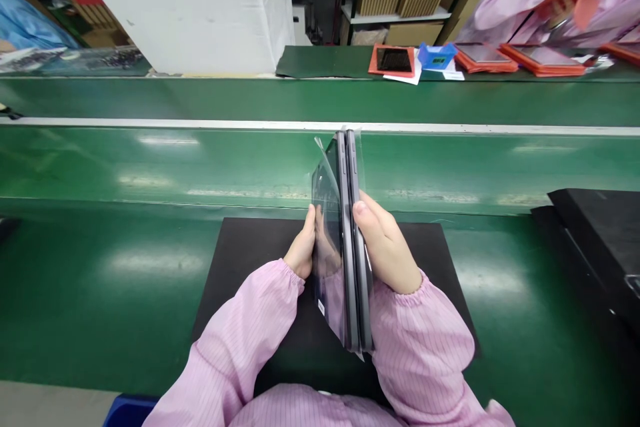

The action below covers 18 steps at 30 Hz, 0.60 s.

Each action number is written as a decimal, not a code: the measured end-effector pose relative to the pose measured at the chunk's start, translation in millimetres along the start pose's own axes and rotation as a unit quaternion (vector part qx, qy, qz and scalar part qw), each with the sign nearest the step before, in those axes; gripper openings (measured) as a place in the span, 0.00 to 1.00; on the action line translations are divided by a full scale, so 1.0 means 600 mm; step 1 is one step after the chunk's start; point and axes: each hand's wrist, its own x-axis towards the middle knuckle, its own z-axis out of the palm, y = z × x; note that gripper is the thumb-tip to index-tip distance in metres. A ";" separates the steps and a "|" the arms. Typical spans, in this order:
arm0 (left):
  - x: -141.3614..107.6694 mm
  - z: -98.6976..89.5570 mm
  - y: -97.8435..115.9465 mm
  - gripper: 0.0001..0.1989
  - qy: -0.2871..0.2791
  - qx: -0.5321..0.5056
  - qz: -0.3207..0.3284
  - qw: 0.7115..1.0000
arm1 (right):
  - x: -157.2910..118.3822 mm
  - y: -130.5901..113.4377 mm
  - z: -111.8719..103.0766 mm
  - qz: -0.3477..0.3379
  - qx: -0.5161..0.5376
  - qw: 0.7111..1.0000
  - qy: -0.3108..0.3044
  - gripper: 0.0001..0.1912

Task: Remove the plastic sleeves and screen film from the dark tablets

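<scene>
Sleeves: pink striped cleanroom sleeves point(240, 347) with gathered cuffs fill the bottom of the view, both forearms angled inward.

Left hand point(301, 247): closed on the slim grey tablets point(347, 247) from the left, its fingers hidden behind the clear plastic film point(326, 207).

Right hand point(385, 243): curled around the right-hand face, thumb pressed near the upper grey edge.

Held items: two dark slabs stand on edge, side by side and tilted slightly, raised above the black mat point(240, 247). The view shows mostly their edges, so one could be a case rather than a tablet.

Film: one loose corner stands away at the top left, and a small white label point(321, 307) sits low on the left face.

Tabletop: the mat lies on the green tabletop point(100, 267), with a blue bin point(130, 411) at the near edge and a black box point(595, 240) at the right.

Beyond: a co-worker's pink sleeve point(515, 7) and orange trays point(543, 60) sit past the white rail point(200, 124).

Risks: the slabs may slip apart because the grip relies on smooth faces and film. The loose corner could snag or crease, and a dropped edge could mark the screen.
</scene>
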 end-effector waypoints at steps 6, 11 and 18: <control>-0.008 0.006 0.005 0.31 0.012 0.002 -0.008 1.000 | 0.003 -0.002 0.000 0.002 0.003 1.000 -0.004 0.30; -0.006 0.004 0.004 0.30 0.012 0.004 -0.002 1.000 | 0.003 -0.003 0.000 0.006 0.000 1.000 -0.002 0.30; 0.002 0.000 -0.002 0.28 0.021 0.011 0.002 1.000 | 0.004 0.001 -0.010 0.020 0.003 1.000 0.022 0.25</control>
